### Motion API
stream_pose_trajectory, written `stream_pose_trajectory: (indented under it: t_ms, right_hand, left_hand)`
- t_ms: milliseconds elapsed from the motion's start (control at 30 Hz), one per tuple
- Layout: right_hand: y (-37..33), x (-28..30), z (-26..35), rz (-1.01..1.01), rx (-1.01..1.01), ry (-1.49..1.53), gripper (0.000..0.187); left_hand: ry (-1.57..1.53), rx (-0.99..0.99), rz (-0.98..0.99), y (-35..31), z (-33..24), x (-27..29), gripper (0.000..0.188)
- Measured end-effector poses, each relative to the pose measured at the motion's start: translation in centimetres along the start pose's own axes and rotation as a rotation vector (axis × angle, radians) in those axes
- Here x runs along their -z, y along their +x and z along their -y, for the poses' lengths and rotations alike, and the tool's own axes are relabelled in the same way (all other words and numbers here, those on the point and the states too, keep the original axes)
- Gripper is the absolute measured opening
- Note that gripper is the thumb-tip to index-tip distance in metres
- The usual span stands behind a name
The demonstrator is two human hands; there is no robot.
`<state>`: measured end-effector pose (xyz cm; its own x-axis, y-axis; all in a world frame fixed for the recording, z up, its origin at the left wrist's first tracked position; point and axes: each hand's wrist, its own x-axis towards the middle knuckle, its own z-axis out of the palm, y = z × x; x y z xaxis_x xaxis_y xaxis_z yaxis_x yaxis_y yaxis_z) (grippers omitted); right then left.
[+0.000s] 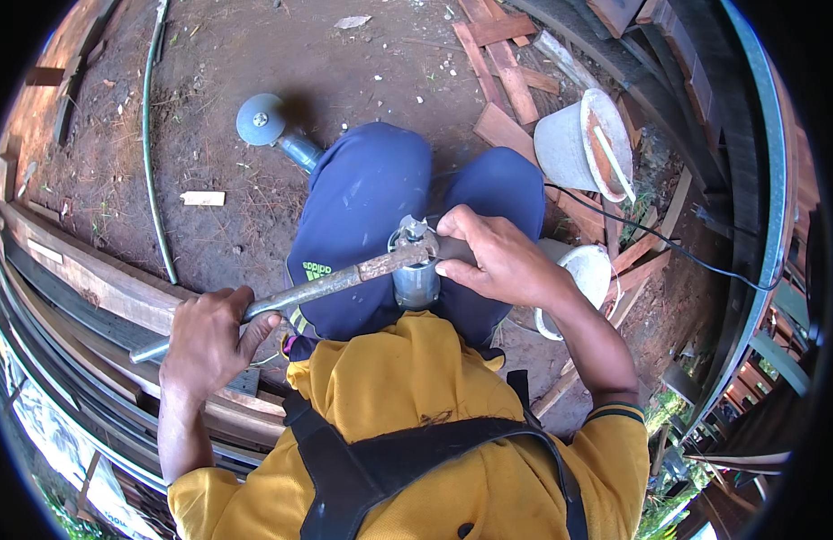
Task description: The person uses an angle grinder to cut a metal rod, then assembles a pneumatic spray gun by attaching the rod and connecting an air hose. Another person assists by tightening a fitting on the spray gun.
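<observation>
A long metal bar [304,295] with a rusty, thicker far end lies slantwise across my lap. My left hand [209,342] is closed around it near its lower left end. At the rusty end, my right hand [502,256] pinches a dark flat piece [454,251] between thumb and fingers. Whether that piece is joined to the bar, I cannot tell. A jagged, shiny bit of metal [411,225] shows just beyond the rusty end. Below it, a blue-grey cylinder [416,288] stands between my thighs, partly covered by the bar.
An angle grinder [299,151] with a round disc lies on the dirt beyond my left knee. Two whitish buckets [561,144] [586,281] stand at right, near a black cable [651,232] and scattered boards [507,67]. Stacked timber [101,270] and a thin pipe [147,135] are at left.
</observation>
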<state>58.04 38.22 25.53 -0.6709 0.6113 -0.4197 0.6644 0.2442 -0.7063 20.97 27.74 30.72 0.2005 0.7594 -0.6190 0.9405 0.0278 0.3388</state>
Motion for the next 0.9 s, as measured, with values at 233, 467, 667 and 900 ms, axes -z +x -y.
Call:
stream_pose_trajectory:
  t_ms: [233, 467, 667, 900]
  right_hand:
    - [0.4, 0.5, 2.3, 0.251, -0.301, -0.398, 0.033]
    - [0.9, -1.2, 2.4, 0.011, -0.315, -0.574, 0.014]
    - [0.6, -2.6, 1.4, -0.057, -0.223, -0.669, 0.003]
    - [0.9, -2.9, 0.8, -0.061, -0.18, -0.638, 0.003]
  left_hand:
    - [-0.03, -0.131, -0.01, 1.7, -1.0, 1.2, 0.03]
    - [-0.041, -0.162, 0.144, 2.3, -1.5, 2.3, 0.032]
    - [-0.031, -0.156, 0.188, 1.8, -1.1, 2.3, 0.039]
    - [-0.128, -0.209, 0.181, 3.6, -2.5, 1.5, 0.029]
